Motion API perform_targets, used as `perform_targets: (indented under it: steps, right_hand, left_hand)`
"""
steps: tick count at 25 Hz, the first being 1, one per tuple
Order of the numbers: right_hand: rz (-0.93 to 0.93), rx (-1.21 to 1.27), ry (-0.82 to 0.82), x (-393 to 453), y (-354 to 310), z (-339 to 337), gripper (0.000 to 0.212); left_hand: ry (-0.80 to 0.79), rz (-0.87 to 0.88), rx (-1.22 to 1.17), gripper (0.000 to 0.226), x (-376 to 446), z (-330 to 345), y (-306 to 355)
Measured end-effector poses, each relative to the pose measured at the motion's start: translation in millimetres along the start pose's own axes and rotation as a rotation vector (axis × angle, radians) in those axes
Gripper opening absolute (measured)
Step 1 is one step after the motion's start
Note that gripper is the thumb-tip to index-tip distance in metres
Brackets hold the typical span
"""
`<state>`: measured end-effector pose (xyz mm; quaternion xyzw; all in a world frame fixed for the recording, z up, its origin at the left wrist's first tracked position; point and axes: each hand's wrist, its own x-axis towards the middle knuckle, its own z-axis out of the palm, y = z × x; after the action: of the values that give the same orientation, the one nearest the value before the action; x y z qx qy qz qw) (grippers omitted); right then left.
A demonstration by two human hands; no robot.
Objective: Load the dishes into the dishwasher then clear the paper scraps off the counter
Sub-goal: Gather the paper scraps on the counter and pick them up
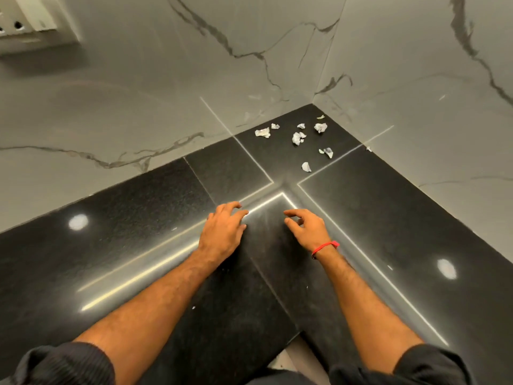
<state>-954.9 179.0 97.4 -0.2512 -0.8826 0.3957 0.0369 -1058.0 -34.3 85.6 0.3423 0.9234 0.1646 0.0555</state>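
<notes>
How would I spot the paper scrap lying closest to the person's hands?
Find the black counter where the two marble walls meet in a corner. Crumpled white paper scraps lie scattered there. The nearest scrap lies alone at the cluster's front edge, small and rounded.

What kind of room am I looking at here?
Probably a home kitchen corner: a polished black stone counter meeting marble-look wall panels, with a wall socket plate upper left.
</notes>
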Motion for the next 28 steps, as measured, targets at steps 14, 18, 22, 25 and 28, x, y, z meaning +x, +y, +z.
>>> perform_targets:
  steps: [14, 18, 22, 25, 28]
  right_hand:
    - [-0.225, -0.524, -0.188, 169, 59, -25, 0.072]
    - [-0.352, -0.281, -0.009, 190, 69, -36, 0.060]
    - [-0.085, -0.392, 0.002, 242, 97, -77, 0.065]
    - [-0.295, -0.466, -0.188, 230, 83, -53, 0.060]
    - [-0.444, -0.069, -0.079, 219, 81, -42, 0.047]
  left_hand:
    - [-0.197, 0.047, 0.042, 0.053, 195, 5, 66]
    - [-0.196, 0.060, 0.058, 0.060, 225, 7, 73]
    - [-0.243, 0.014, 0.101, 0.073, 272, 5, 79]
    - [-0.255, -0.093, 0.129, 0.080, 309, 9, 71]
    - [-0.307, -0.157, 0.132, 0.081, 338, 18, 58]
